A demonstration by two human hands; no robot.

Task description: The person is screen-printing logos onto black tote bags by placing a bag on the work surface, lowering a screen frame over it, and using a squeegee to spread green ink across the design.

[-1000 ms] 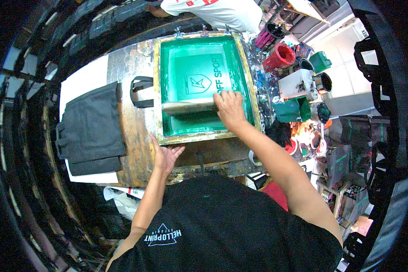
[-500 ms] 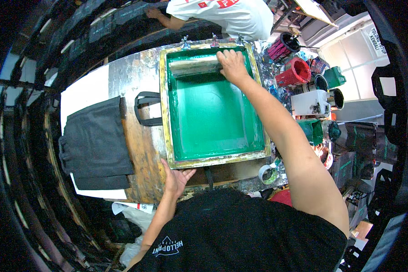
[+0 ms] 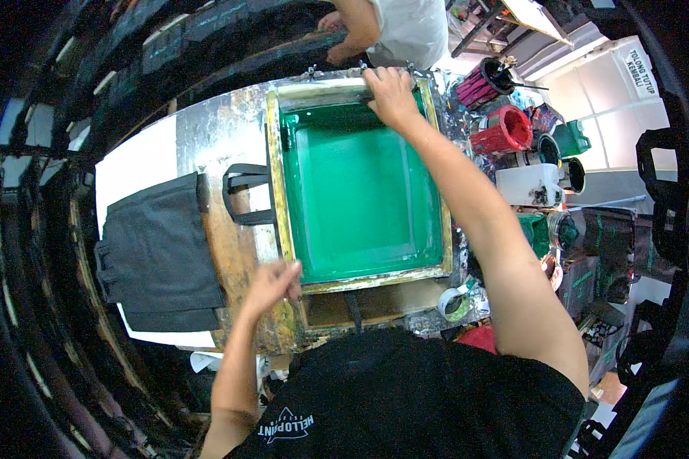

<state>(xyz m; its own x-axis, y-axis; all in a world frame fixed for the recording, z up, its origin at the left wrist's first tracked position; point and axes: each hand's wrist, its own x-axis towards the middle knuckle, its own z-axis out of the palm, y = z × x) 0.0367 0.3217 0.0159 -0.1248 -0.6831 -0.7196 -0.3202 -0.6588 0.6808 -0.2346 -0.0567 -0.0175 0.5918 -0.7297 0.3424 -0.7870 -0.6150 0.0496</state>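
A screen-printing frame (image 3: 280,199) with wooden, yellow-stained edges lies on the table, its mesh (image 3: 356,203) covered in green ink. At its far end, my right hand (image 3: 393,96) is closed over the right end of a squeegee (image 3: 321,95), which rests along the far edge. My left hand (image 3: 274,287) is at the near left corner of the frame, fingers curled against the wood; the exact grip is slightly blurred. A black bag handle (image 3: 245,195) sticks out from under the frame's left side. The rest of that bag is hidden.
Folded black fabric bags (image 3: 161,252) lie on the left over a white sheet. Along the right stand a red ink bucket (image 3: 505,128), a pink-stained bucket (image 3: 484,83), a white jug (image 3: 528,183) and a tape roll (image 3: 455,304). Another person (image 3: 406,34) works beyond the table.
My right hand and the squeegee have shifted to the frame's far edge. From open under the near edge, my left hand has moved to the left corner and curled. The other person has moved.
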